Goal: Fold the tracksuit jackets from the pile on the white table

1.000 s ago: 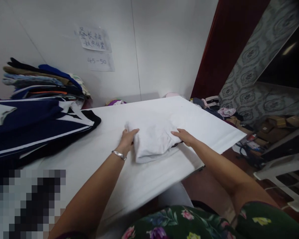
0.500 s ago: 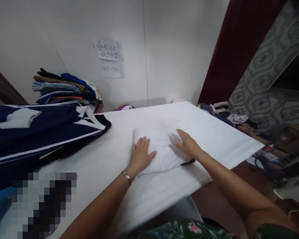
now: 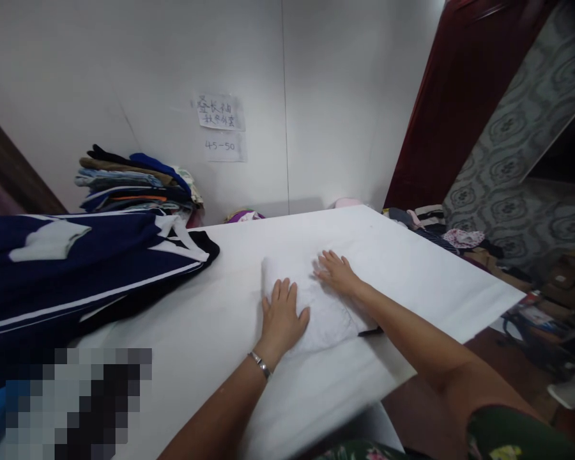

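A folded white garment [image 3: 321, 319] lies flat on the white tabletop [image 3: 191, 358], with a small dark strip showing at its near right corner. My left hand [image 3: 283, 317] rests palm down on its left part, fingers spread. Over its upper right part lies my right hand [image 3: 338, 273], fingers stretched out and flat; whether it presses on the cloth I cannot tell. Neither hand grips anything. My forearms hide some of the garment's near and right edges.
Navy clothes with white stripes [image 3: 91, 275] cover the table's left side. Behind them rises a stack of folded clothes [image 3: 138, 182]. Handwritten paper notes [image 3: 220, 112] are on the wall. More clothes [image 3: 426, 217] lie beyond the table's right edge, near boxes [image 3: 572, 281].
My right hand has moved from the garment's right edge up and inward over its upper part. My left hand stays on the left part. The whole view has shifted slightly.
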`<state>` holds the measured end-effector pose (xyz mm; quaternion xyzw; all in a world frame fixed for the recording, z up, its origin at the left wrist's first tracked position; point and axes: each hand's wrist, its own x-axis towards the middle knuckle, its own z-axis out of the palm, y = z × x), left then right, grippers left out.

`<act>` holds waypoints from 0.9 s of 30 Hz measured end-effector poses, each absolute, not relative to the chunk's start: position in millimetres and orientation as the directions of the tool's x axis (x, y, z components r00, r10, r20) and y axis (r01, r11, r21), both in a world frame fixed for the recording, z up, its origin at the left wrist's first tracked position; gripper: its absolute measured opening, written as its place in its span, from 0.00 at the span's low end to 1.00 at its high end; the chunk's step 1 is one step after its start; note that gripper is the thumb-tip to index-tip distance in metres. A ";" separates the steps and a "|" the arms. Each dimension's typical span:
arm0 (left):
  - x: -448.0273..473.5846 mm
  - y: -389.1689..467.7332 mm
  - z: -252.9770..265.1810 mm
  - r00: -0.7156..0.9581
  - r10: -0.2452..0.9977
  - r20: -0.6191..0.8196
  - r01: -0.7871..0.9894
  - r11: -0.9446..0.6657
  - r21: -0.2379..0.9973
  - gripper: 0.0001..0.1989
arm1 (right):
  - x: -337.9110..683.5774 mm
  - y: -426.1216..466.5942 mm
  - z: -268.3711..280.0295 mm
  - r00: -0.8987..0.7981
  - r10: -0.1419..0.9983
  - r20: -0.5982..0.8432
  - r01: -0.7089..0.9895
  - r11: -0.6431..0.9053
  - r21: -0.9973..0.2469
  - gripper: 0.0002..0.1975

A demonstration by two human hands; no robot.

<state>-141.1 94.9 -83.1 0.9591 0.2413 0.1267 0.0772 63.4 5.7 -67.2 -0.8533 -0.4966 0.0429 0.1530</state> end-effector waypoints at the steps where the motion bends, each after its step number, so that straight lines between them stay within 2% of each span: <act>1: -140.8 95.0 -83.4 0.851 0.484 0.205 0.444 -0.871 0.211 0.32 | 70.7 13.0 -65.5 0.514 0.853 0.091 0.834 -0.472 -0.286 0.31; 6: -141.3 96.5 -82.9 0.861 0.471 0.193 0.431 -0.876 0.217 0.32 | 106.8 37.2 -82.3 0.607 0.790 -0.083 0.739 -0.600 -0.307 0.31; 9: -141.8 96.5 -82.2 0.863 0.471 0.184 0.431 -0.875 0.220 0.32 | 118.6 38.3 -93.9 0.617 0.781 -0.096 0.707 -0.604 -0.369 0.32; 11: -142.1 96.2 -82.3 0.862 0.473 0.183 0.431 -0.873 0.227 0.32 | 122.0 34.8 -94.7 0.615 0.784 -0.087 0.676 -0.581 -0.453 0.32; 13: -142.4 96.0 -82.9 0.858 0.479 0.183 0.434 -0.868 0.241 0.32 | 122.4 27.0 -92.1 0.625 0.778 -0.055 0.610 -0.532 -0.587 0.34; 16: -142.9 96.4 -83.8 0.857 0.484 0.176 0.435 -0.864 0.255 0.32 | 117.4 3.9 -91.1 0.707 0.708 0.006 0.439 -0.432 -0.788 0.38; 20: -143.3 97.2 -84.4 0.859 0.486 0.164 0.434 -0.859 0.273 0.33 | 100.6 -44.1 -100.5 0.821 0.560 -0.109 0.098 -0.326 -0.940 0.41; 23: -143.2 97.4 -83.8 0.857 0.487 0.169 0.425 -0.853 0.303 0.33 | 83.2 -81.3 -104.6 0.822 0.527 -0.217 -0.126 -0.204 -0.971 0.36; 27: -143.1 96.9 -81.6 0.854 0.492 0.172 0.418 -0.844 0.335 0.32 | 57.7 -118.4 -98.2 0.791 0.509 -0.339 -0.299 -0.161 -0.941 0.29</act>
